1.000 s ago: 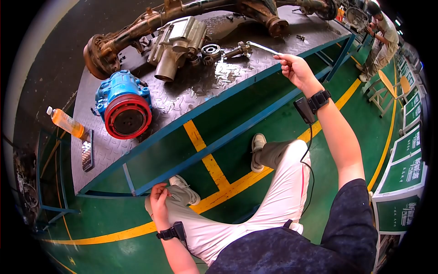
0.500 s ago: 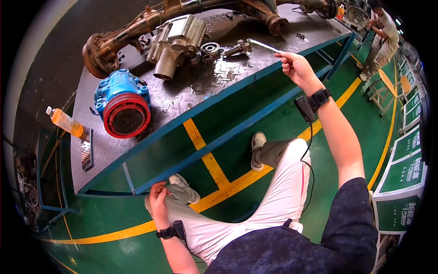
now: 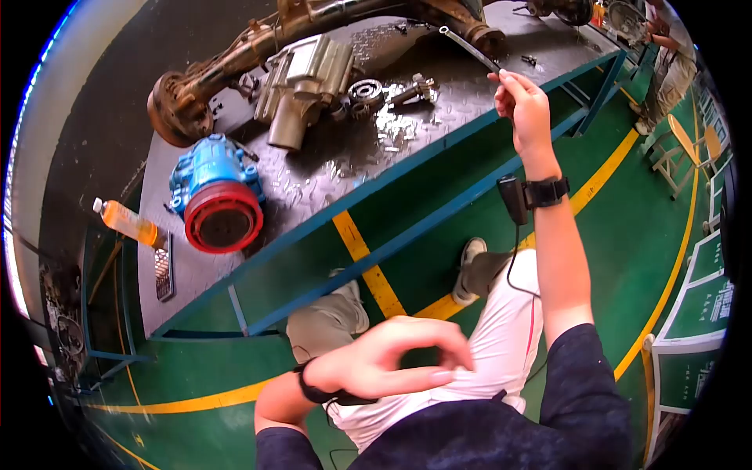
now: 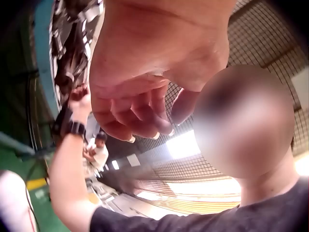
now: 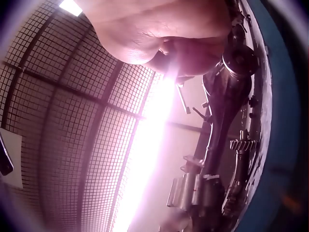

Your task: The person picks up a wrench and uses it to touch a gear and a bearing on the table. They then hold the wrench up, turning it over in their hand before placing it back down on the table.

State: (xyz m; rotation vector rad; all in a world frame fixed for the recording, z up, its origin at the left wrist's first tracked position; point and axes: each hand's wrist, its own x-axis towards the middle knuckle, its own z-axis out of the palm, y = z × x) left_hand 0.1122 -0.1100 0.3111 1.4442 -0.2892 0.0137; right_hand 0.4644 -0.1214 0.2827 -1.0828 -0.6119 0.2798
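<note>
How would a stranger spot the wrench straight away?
Start at the long metal-topped bench bearing the rusty axle. Near its front edge, the right hand grips the wrench by one end. Its slim silver bar ends in a ring, unlike the toothed gear shaft nearby.

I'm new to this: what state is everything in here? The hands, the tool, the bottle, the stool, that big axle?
Right hand: pinches the wrench.
Left hand: fingers bent, holding nothing.
Wrench: held near one end, ring end free.
Bottle: capped, orange liquid inside.
Stool: unoccupied.
Axle: rusty-looking, on the table.
</note>
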